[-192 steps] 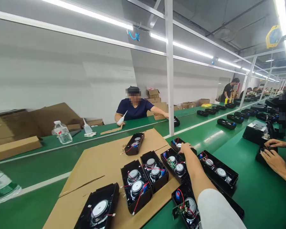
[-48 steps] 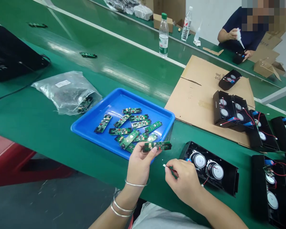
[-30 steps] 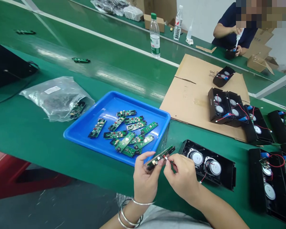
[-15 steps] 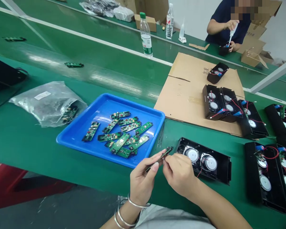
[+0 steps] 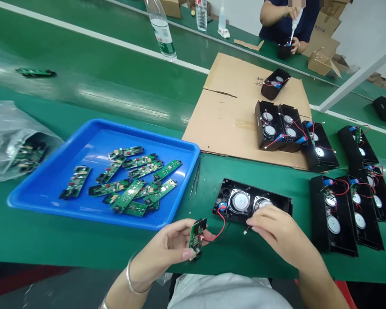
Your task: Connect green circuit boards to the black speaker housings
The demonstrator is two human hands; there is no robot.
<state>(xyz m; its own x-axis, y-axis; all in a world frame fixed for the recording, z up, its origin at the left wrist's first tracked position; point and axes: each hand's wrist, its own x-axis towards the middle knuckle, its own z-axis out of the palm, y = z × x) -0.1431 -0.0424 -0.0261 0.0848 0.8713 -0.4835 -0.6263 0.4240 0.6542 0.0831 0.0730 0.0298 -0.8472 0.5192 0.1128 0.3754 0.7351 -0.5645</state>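
A green circuit board (image 5: 197, 237) is held upright between the thumb and fingers of my left hand (image 5: 175, 244). A red wire (image 5: 223, 223) runs from its connector to a blue cylinder (image 5: 223, 207) in the left end of an open black speaker case (image 5: 278, 201). My right hand (image 5: 272, 225) is at the case's front edge, its thumb and fingertips pinching a thin wire that ends in a small white plug (image 5: 245, 232). Two round silver speakers sit in the case; the right one (image 5: 262, 203) is partly behind my right hand.
A blue tray (image 5: 22, 195) with several circuit boards lies left, beside a plastic bag (image 5: 6, 116) of boards. Tweezers (image 5: 195, 180) lie right of the tray. More black cases (image 5: 333, 214) stand right and on cardboard (image 5: 225, 107). Across the table a person (image 5: 276, 15) works.
The view has shifted, so things appear further left. My hands have moved apart. The board now faces the camera with the red wire attached, and my right hand has moved to the wire by the case.
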